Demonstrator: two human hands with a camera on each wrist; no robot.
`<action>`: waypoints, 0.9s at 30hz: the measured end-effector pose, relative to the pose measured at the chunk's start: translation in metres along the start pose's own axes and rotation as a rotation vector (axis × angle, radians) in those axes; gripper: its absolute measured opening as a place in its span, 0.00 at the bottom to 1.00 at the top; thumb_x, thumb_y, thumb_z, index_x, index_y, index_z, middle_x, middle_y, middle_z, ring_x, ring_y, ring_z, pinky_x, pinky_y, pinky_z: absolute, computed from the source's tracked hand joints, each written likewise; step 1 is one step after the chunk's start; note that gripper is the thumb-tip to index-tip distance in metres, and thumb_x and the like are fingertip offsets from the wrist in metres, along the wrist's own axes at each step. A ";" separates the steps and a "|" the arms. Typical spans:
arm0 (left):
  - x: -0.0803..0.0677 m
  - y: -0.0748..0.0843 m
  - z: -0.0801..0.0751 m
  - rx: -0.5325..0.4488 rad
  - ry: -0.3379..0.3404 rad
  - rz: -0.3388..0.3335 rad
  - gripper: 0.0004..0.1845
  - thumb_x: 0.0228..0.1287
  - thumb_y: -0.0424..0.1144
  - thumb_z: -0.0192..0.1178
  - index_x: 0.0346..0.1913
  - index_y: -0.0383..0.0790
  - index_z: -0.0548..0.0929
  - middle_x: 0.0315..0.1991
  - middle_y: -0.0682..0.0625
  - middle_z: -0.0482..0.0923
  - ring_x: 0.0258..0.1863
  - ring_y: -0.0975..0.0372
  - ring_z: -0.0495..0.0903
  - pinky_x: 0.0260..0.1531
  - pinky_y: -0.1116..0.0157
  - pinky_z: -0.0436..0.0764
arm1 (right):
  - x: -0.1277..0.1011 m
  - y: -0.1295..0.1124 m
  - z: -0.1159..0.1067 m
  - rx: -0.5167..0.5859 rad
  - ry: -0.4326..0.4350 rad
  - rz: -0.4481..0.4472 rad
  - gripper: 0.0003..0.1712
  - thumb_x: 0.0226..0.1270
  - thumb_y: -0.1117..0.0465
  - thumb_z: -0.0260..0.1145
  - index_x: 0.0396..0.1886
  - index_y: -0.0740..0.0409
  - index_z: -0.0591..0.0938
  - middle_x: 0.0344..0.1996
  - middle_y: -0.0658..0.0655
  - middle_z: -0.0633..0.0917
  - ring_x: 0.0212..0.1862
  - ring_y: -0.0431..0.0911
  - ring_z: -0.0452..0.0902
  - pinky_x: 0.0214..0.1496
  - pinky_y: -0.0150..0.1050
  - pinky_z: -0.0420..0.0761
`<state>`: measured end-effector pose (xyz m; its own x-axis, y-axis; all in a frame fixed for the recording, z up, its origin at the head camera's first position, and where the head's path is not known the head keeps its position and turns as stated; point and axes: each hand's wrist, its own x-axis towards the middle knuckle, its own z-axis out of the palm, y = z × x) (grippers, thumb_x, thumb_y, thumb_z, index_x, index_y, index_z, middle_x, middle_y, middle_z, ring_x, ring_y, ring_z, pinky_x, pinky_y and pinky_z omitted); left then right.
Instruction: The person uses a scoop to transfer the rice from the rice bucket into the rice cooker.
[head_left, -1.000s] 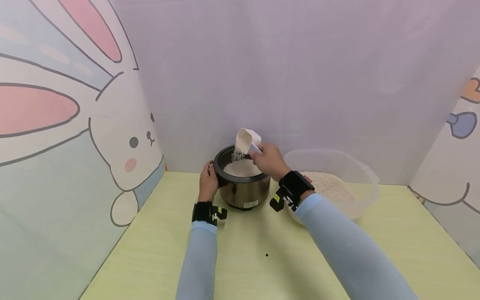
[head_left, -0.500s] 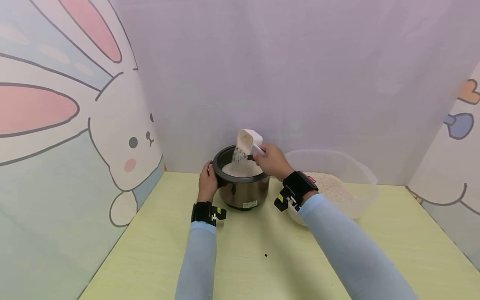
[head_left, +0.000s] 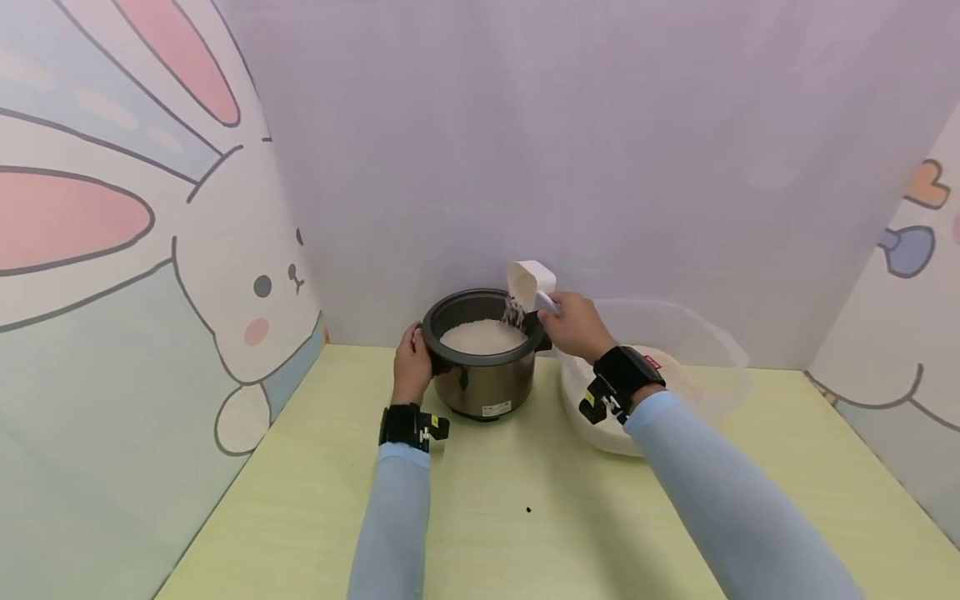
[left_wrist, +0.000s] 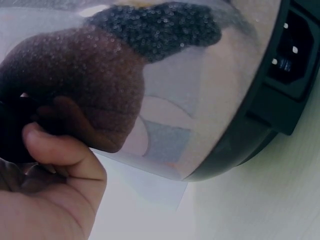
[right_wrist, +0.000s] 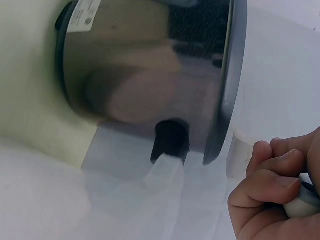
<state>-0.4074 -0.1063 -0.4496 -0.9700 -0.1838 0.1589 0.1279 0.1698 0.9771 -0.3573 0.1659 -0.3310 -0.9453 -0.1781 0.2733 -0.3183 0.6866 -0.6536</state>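
Note:
A dark metallic rice cooker (head_left: 483, 383) stands lidless on the table, with white rice (head_left: 483, 337) inside. My left hand (head_left: 412, 367) grips the cooker's left side handle (left_wrist: 15, 135); its thumb lies on that black handle in the left wrist view. Over the right part of the cooker's rim, my right hand (head_left: 577, 325) holds a white scoop (head_left: 536, 279) by its handle. The scoop is tilted toward the left, and grains fall from its mouth into the pot. In the right wrist view, curled fingers (right_wrist: 265, 190) wrap the scoop's handle, while the scoop's cup (right_wrist: 240, 155) is partly hidden behind them.
A translucent tub (head_left: 731, 367) holding more rice stands right of the cooker, partly under my right forearm. Behind both rises a pale curtain (head_left: 420, 167). A small black speck (head_left: 528, 509) lies on the yellow-green table (head_left: 480, 475). The cooker has a power socket (left_wrist: 290, 55).
My right hand and the tilted scoop have moved right, from over the pot's middle to its right rim. The stream of rice has thinned. My left hand stays on the cooker's handle.

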 end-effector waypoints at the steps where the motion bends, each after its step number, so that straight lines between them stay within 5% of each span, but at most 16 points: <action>1: 0.000 0.000 -0.001 0.005 0.001 0.004 0.27 0.86 0.48 0.38 0.78 0.38 0.65 0.75 0.39 0.66 0.69 0.48 0.69 0.64 0.45 0.72 | -0.001 0.001 -0.001 -0.007 0.003 -0.004 0.14 0.80 0.63 0.56 0.52 0.70 0.81 0.40 0.67 0.83 0.35 0.54 0.75 0.42 0.48 0.73; 5: 0.001 -0.001 -0.002 0.009 0.004 0.015 0.27 0.86 0.47 0.38 0.77 0.38 0.65 0.75 0.39 0.65 0.72 0.47 0.67 0.67 0.45 0.70 | -0.002 0.001 -0.002 -0.014 0.009 -0.014 0.15 0.80 0.64 0.56 0.55 0.71 0.81 0.46 0.70 0.83 0.40 0.57 0.77 0.47 0.52 0.75; 19: -0.001 -0.001 0.002 -0.004 0.003 0.004 0.27 0.86 0.47 0.39 0.77 0.38 0.65 0.75 0.39 0.66 0.72 0.47 0.67 0.67 0.45 0.70 | 0.002 -0.014 0.014 -0.065 -0.019 -0.181 0.15 0.80 0.66 0.56 0.59 0.70 0.78 0.41 0.65 0.83 0.32 0.53 0.73 0.39 0.48 0.71; 27: -0.002 0.002 0.004 -0.004 -0.001 0.014 0.27 0.86 0.47 0.39 0.77 0.37 0.65 0.74 0.38 0.66 0.68 0.47 0.70 0.63 0.45 0.73 | -0.001 -0.017 0.018 -0.188 -0.017 -0.272 0.13 0.79 0.68 0.57 0.58 0.69 0.76 0.43 0.65 0.85 0.41 0.56 0.79 0.46 0.52 0.77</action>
<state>-0.4058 -0.1016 -0.4490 -0.9683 -0.1805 0.1728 0.1426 0.1687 0.9753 -0.3524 0.1414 -0.3327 -0.8293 -0.3831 0.4069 -0.5417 0.7300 -0.4167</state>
